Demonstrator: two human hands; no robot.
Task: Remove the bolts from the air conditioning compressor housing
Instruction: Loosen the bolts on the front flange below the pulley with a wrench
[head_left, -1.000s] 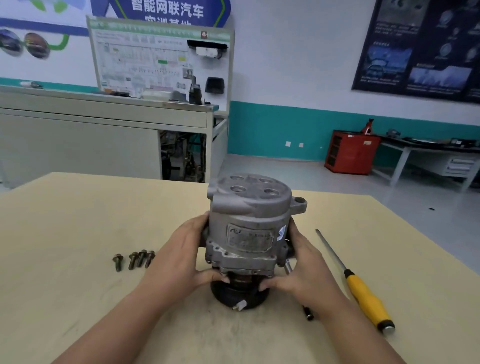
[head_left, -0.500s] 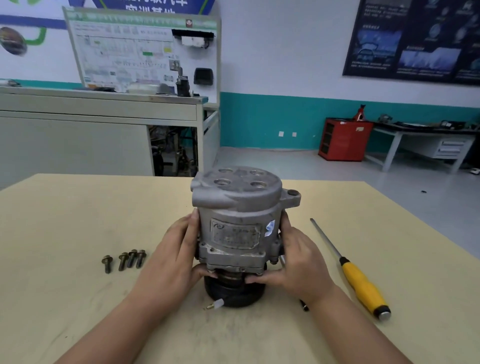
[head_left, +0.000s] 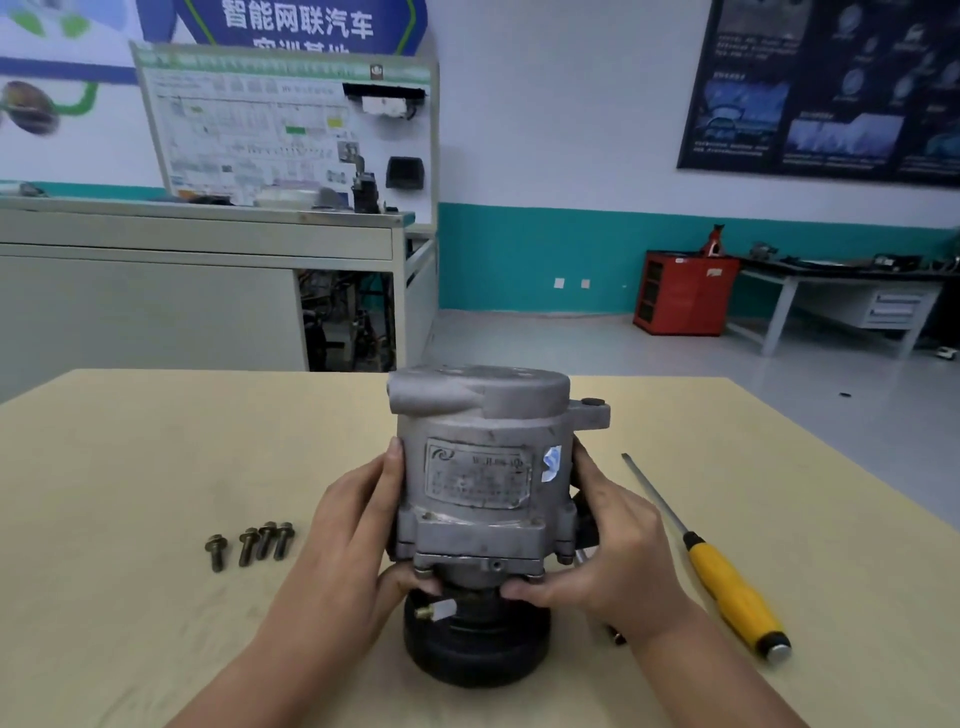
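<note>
Head view, near to far. Black pulley (head_left: 475, 647) of the AC compressor (head_left: 480, 499) sits on the tan table (head_left: 130, 649) at lower centre of frame, grey housing standing upright on top of it w/ label plate facing cam. Left hand (head_left: 345, 551) wraps the housing's left side, fingers curled around the body, thumb tip tucked under the lower flange. Right hand (head_left: 618, 551) mirrors it on the right side, thumb under the flange too, rest of fingers hidden behind housing. Both hands are gripping the unit. A couple of bolt heads visible along the flange edge between the thumbs; can't tell if tight or loose. Small brass-tipped fitting (head_left: 434, 609) pokes out just below left thumb. Four loose bolts (head_left: 250, 543) lie in a row on table, left of the left hand, apart from it. Yellow-handled screwdriver (head_left: 727, 587) lies at right of frame, near right hand, shaft pointing away from cam. Far bg: grey bench w/ display board (head_left: 280, 124) upper left, red cabinet (head_left: 683, 293) mid right.
</note>
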